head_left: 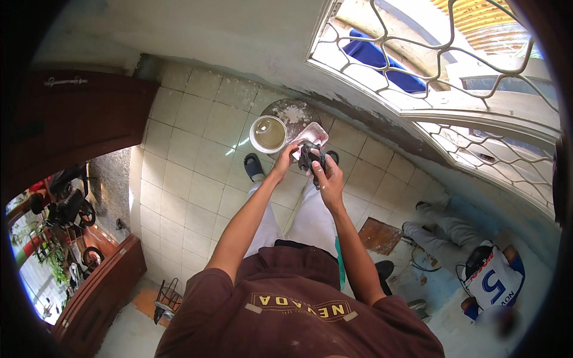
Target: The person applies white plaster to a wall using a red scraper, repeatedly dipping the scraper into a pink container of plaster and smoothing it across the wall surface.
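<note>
Upper centre of frame, left to right: white bucket of cloudy liquid, just beside a speckled grey round board. Left hand lies below and to the right of the bucket, the nearer hand to it; its fingers reach the left edge of a dark crumpled cloth (cloth or plastic bag, cannot tell). Whether they pinch it is unclear. Cloth hangs between the hands, long axis roughly up and down the frame, tilted slightly right at its lower end. White tray sits directly beyond the cloth, up-frame, partly hidden by it. Right hand, rightmost, pinches the cloth's right side, thumb and fingers closed on it.
</note>
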Tool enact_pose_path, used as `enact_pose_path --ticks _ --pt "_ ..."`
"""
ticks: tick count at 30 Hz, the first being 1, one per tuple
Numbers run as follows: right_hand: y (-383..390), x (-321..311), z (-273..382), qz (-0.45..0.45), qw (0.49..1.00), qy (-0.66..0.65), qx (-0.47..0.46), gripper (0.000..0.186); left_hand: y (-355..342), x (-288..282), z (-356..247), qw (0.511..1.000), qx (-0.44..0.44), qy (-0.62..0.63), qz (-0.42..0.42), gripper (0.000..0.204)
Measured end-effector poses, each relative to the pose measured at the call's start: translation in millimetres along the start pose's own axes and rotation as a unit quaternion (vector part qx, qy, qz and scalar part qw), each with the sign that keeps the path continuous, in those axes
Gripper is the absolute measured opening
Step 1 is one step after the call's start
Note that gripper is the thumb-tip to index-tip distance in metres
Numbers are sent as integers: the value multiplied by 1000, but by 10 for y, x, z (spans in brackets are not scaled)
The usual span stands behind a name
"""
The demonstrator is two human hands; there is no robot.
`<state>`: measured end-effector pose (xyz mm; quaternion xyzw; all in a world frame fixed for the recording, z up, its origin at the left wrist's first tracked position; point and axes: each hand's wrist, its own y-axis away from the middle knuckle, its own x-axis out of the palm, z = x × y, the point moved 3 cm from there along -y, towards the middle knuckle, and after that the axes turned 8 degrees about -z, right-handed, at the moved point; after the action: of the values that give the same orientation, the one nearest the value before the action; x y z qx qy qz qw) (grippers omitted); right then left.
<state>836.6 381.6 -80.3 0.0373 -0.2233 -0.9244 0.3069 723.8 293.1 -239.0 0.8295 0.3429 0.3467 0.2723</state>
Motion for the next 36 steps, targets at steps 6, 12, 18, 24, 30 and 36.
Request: enact_pose_path --ticks 6,12,18,24,30,36 --pt "-178 -133 -179 2 1000 11 4 37 18 167 -122 997 -1 -46 -60 41" --pt "-249 -173 -320 2 1000 17 6 37 -124 224 -207 984 74 -154 -46 23" --pt "-288 -215 -333 -4 999 52 -11 35 -245 263 -179 958 147 -219 -111 20" --pt "-365 -281 -328 -10 998 66 -13 33 -342 176 -124 983 77 -133 -105 25" --pt "-446 -344 -343 -10 996 93 0 31 -268 123 -180 987 82 -89 -109 25" --pt "-535 -167 -67 -9 999 21 -33 31 -127 -15 -189 990 70 -33 -121 29"
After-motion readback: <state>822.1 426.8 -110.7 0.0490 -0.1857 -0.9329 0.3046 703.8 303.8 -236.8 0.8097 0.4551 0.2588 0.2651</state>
